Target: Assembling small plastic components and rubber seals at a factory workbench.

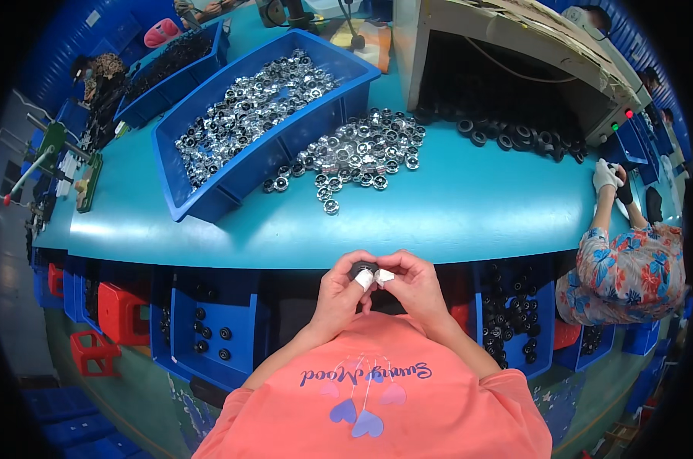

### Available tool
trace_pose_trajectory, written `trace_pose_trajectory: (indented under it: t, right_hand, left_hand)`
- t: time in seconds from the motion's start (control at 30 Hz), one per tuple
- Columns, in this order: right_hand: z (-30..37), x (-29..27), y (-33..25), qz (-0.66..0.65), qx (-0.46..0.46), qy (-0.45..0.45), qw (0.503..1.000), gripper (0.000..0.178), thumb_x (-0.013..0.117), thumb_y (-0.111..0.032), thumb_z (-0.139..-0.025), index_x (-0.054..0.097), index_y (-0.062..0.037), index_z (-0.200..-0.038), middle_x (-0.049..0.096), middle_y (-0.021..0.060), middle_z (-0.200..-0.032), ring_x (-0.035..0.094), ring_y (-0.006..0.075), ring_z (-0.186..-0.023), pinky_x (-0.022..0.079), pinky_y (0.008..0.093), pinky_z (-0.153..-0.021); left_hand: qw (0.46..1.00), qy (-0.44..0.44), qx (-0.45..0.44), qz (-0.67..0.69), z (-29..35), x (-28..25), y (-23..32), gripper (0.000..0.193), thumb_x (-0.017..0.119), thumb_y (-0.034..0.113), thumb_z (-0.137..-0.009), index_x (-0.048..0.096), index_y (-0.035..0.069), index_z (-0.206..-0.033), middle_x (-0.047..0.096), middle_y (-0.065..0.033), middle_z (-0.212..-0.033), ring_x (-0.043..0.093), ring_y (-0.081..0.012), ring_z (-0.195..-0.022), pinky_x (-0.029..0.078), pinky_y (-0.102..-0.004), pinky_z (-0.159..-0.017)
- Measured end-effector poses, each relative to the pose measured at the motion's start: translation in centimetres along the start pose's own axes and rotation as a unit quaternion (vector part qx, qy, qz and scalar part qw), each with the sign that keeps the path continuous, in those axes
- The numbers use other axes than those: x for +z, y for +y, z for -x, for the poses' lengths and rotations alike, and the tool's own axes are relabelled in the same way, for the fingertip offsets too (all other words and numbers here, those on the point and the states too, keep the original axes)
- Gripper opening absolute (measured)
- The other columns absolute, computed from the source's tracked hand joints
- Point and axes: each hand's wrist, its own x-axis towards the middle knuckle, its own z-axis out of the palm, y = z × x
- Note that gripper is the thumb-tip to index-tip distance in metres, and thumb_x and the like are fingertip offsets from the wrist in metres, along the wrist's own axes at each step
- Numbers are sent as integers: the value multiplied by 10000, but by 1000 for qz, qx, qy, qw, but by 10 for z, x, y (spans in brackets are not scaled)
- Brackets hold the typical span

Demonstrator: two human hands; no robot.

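Close to my body, just off the table's near edge, my left hand (337, 294) and my right hand (413, 291) meet around a small black round part (362, 267), which looks like a little wheel or tyre. Fingers of both hands are closed on it, and white wrapping covers each thumb tip. Much of the part is hidden by the fingers, so I cannot tell whether anything sits inside it. Beyond my hands, a loose pile of shiny chrome wheel hubs (361, 149) lies on the turquoise table (300, 237).
A blue bin (285, 141) of chrome hubs stands at back left. Black tyres (524, 138) spill from a box-like machine (430, 46). Below the table are blue bins (180, 321) with black wheels and a red stool (121, 314). At right, a gloved co-worker (629, 268) works.
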Motion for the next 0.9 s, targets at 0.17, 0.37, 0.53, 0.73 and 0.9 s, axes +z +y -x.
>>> trace_pose_trajectory:
  t: [0.17,0.37,0.53,0.73,0.9]
  right_hand:
    - [3,4,1,112,-42,-3,993,208,660,53,-983,680,95,-1186,673,110,-1135,739,166,-984,623,292,-844]
    - [-4,1,-15,34,53,8,998,335,597,-5,-1010,664,40,-1335,740,81,-1106,703,119,-944,582,266,-806]
    - [-2,-4,-14,20,58,-18,998,375,582,0,-1014,620,32,-1385,728,85,-1125,686,111,-980,567,259,-813]
    - [2,4,-17,8,58,-14,998,415,549,-11,-1039,558,4,-1454,692,61,-1125,655,98,-968,550,257,-807]
    - [1,8,-27,-10,122,-7,992,383,547,-55,-1065,563,-3,-1443,683,45,-1101,649,95,-934,543,255,-798]
  left_hand:
    - [999,35,-12,-23,2,-3,-3,336,579,24,-1046,550,65,-1379,626,-79,-951,547,-101,-700,543,-272,-556]
    - [999,-4,-7,-43,5,16,16,635,663,-28,-986,407,78,-1558,655,-83,-1149,704,-152,-911,543,-249,-586]
    - [995,2,-17,-101,6,16,16,632,683,7,-995,420,68,-1567,670,-83,-1183,703,-127,-957,530,-223,-581]
    - [975,-25,41,-217,6,14,12,600,674,-12,-990,476,62,-1552,723,-97,-1206,734,-165,-1055,597,-309,-898]
    - [977,-33,71,-200,4,9,6,588,687,-22,-975,506,54,-1529,734,-108,-1192,741,-164,-1049,597,-317,-936]
